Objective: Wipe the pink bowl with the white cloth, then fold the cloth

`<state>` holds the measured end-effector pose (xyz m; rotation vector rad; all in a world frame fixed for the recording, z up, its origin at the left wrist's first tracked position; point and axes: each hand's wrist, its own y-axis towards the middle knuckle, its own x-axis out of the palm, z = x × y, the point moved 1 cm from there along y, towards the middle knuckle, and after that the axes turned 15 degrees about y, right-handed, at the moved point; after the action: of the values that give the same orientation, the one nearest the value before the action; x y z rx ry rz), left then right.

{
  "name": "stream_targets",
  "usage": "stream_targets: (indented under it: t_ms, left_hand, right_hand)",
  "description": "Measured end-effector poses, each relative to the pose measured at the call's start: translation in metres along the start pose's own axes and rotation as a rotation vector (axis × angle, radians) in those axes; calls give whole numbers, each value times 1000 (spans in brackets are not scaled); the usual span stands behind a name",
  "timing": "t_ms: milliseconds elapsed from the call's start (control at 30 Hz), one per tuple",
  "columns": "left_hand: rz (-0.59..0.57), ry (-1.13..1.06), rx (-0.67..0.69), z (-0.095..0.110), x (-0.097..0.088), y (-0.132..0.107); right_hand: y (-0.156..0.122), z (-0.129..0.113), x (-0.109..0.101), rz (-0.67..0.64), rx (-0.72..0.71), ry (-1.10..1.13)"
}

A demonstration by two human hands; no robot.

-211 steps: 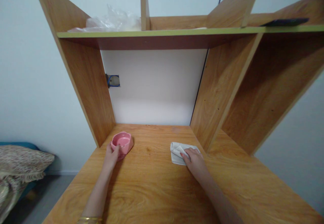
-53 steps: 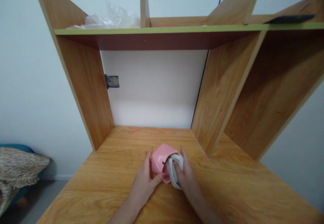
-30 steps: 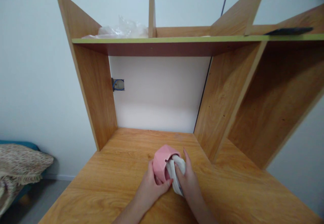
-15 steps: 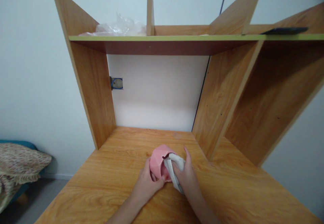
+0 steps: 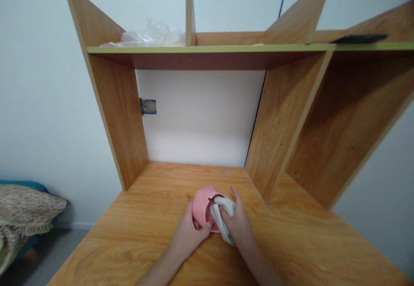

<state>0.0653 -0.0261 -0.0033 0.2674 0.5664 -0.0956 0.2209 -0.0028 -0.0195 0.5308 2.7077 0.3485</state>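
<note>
Beige patterned fabric [image 5: 29,204] is lying at far left, beyond the wooden desk [image 5: 129,230]. The left hand [image 5: 188,235] is gripping a pink bowl [image 5: 201,204], thumb pressing the lower rim, fingers curling mostly unseen behind its outer side. Tipped sideways over the desk's near middle, the bowl is facing right and toward the wearer, showing no clear long axis. A white cloth [image 5: 228,204] is slanting lengthwise from its mouth down rightward; the right hand [image 5: 239,224] is thumbing it, one finger standing away, others hiding.

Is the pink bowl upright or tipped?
Tipped: the left hand holds the pink bowl on its side, its opening turned toward the right hand and the white cloth.
</note>
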Motion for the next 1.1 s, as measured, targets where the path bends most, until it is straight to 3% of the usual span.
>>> stream_targets:
  t_ms: [167, 367, 600, 767, 1100]
  left_hand:
    - [21, 10, 7, 2, -3, 0]
    - [7, 45, 41, 6, -4, -4]
    - [65, 180, 99, 5, -7, -8]
    - [42, 208, 93, 2, -8, -6]
    - [24, -48, 82, -8, -7, 0]
  right_hand:
    - [0, -8, -6, 44, -66, -123]
    - [-1, -12, -12, 91, -171, -47]
    - [2, 0, -8, -43, -63, -35]
    - [0, 0, -5, -118, -41, -87]
    - [-5, 0, -1, -46, 2, 159]
